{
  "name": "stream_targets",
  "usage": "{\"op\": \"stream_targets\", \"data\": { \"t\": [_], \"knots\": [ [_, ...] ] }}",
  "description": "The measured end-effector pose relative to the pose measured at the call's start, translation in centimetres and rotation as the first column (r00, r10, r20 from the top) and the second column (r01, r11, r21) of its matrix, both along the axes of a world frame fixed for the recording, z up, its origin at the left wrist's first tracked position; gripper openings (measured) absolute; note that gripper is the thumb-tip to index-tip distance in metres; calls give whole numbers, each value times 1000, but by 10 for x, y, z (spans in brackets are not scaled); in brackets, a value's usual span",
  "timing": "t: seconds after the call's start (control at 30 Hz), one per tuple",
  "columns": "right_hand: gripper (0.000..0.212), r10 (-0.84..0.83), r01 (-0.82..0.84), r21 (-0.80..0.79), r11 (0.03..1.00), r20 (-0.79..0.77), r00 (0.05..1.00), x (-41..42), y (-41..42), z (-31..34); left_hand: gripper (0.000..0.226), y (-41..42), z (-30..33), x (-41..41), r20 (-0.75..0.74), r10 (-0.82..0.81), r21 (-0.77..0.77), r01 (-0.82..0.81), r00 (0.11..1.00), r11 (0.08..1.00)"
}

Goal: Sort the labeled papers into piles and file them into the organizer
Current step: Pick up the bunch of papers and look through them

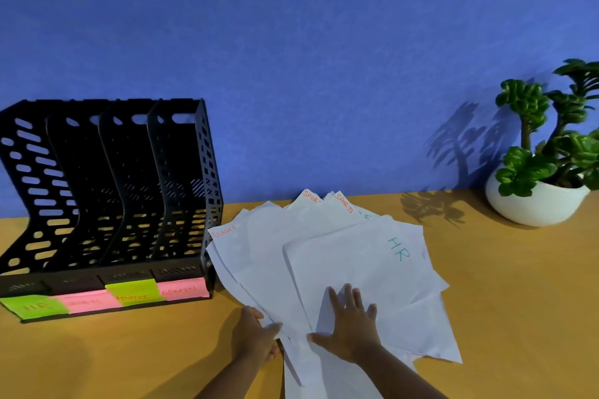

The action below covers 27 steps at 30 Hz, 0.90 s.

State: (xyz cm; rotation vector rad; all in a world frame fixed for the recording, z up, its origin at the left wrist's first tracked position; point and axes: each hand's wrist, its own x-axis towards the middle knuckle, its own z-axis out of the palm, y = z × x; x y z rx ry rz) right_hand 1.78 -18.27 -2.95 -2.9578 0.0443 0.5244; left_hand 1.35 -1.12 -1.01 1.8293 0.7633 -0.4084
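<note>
We see the fanned pile of white papers (324,269) just right of the black perforated organizer (107,197), the top HR sheet (366,272) under our right hand (348,330), fingers spread flat. Our left hand (256,337) pinches the pile's near-left edge. Bare wooden desk (518,301) lies beyond; a potted plant (547,165) stands far right.

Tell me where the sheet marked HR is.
In the head view, the HR sheet lies on top of the fanned papers, right of the organizer, under the right hand.
</note>
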Motion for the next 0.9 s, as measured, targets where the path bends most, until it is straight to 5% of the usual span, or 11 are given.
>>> {"op": "stream_targets", "data": {
  "t": [0.1, 0.2, 0.3, 0.43, 0.5, 0.57, 0.67, 0.83, 0.9],
  "knots": [
    [78, 82, -80, -20, 997, 243, 967, -5, 0, -7, 29, 1, 0, 1, -2, -50, 39, 50, 999, 998],
    [55, 143, -148, 38, 988, 111, 984, -8, -6, 2, 18, 3, -2, 3, 56, -121, 150, 112, 991, 982],
    [62, 60, -177, 322, 930, 341, 938, -7, -14, 16, 17, 11, -3, 5, 178, -95, 114, 75, 979, 991],
    [87, 12, -212, 414, 885, 436, 900, 1, -29, 24, 40, 28, 9, 9, 81, 164, -334, -128, 983, 934],
    [79, 0, -233, 487, 842, 432, 902, 7, -37, 30, 51, 36, 11, 10, 8, 171, -457, -149, 985, 877],
    [38, 6, -324, 650, 688, 441, 898, 5, -42, 34, 55, 44, 9, 8, -11, 179, -532, -158, 984, 832],
    [53, 93, -319, 828, 461, 312, 946, 6, -48, 21, 54, 50, 8, 7, -60, 189, -676, -179, 980, 715],
    [51, 153, -168, 858, 485, 106, 983, 12, -61, 3, 36, 53, 5, 6, -10, 10, -571, -14, 1000, 821],
    [64, -32, -92, 862, 498, 125, 992, 14, -63, 9, 33, 49, 3, 2, 34, -9, -456, 23, 999, 889]
  ]
}}
